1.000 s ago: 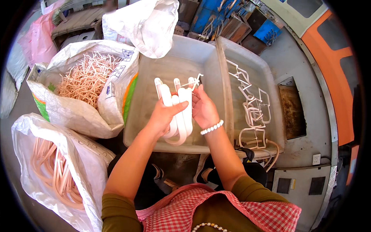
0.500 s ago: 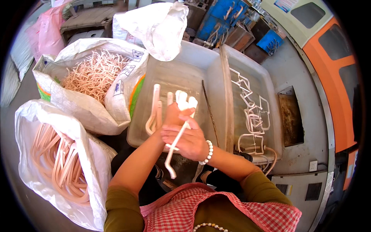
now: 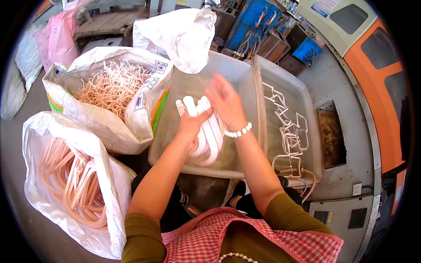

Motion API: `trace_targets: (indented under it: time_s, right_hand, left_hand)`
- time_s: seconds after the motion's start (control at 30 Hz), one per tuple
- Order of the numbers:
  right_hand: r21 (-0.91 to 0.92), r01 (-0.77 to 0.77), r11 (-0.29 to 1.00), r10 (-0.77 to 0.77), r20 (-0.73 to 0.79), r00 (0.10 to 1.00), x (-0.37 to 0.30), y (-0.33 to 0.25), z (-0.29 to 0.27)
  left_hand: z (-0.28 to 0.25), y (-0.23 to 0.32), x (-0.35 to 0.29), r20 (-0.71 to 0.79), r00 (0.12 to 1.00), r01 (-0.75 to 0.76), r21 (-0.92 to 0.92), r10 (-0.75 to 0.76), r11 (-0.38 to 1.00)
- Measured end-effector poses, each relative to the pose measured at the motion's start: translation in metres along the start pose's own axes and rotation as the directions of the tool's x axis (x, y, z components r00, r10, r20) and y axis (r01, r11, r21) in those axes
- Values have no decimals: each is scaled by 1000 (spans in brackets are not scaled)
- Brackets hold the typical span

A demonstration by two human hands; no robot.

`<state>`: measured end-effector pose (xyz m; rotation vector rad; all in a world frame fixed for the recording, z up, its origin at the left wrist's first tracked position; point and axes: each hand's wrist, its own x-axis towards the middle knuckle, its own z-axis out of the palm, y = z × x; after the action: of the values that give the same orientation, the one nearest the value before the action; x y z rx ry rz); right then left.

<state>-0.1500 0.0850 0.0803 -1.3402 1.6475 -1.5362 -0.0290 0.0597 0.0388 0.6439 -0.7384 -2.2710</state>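
Over the left tub, my left hand (image 3: 191, 128) is closed around a bundle of pale pink U-shaped plastic pieces (image 3: 215, 139). Their ends point away from me, with the curved bottoms near the tub's front. Just right of the bundle, my right hand (image 3: 227, 104) is raised, fingers extended and somewhat blurred, with no piece visible in it. A white bead bracelet circles that wrist. I cannot tell if its palm touches the bundle. The grey left tub (image 3: 180, 81) surrounds the pieces.
The right tub (image 3: 313, 151) contains a tangle of thin pale frames (image 3: 289, 136). At left, one woven sack (image 3: 105, 129) has thin pink scraps (image 3: 114, 85); a nearer white sack (image 3: 115, 199) has larger U-shaped pieces (image 3: 79, 186). An orange-and-grey machine (image 3: 366, 83) stands right.
The thin bent strip has left my right hand, which has moved up and away. A U-shaped piece that was apart in the left tub no longer shows separately; my left hand now grips the bundle.
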Motion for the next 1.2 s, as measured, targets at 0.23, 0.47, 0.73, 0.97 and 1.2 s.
trace_targets:
  time_s: [0.23,0.47,0.73,0.97,1.2]
  right_hand:
    - [516,-602,609,441,410,798,-93,38,-16]
    - [469,-655,592,500,423,755,-129,29,-46]
    - [437,-629,643,603,217,767,-180,27,-84]
    - [-627,30,779,174,262,949,-212,-9,-138]
    - [-420,878,227,-218,857,466,-211,-4,-140]
  left_hand:
    - [-8,-17,-7,77,991,111,22,-113,994]
    - [-4,-53,-27,214,964,143,73,-156,987]
    - [8,-80,-63,159,979,110,115,-127,987]
    - [14,-64,-90,109,980,166,25,-168,986]
    - [4,-67,-115,486,809,500,-274,-330,822]
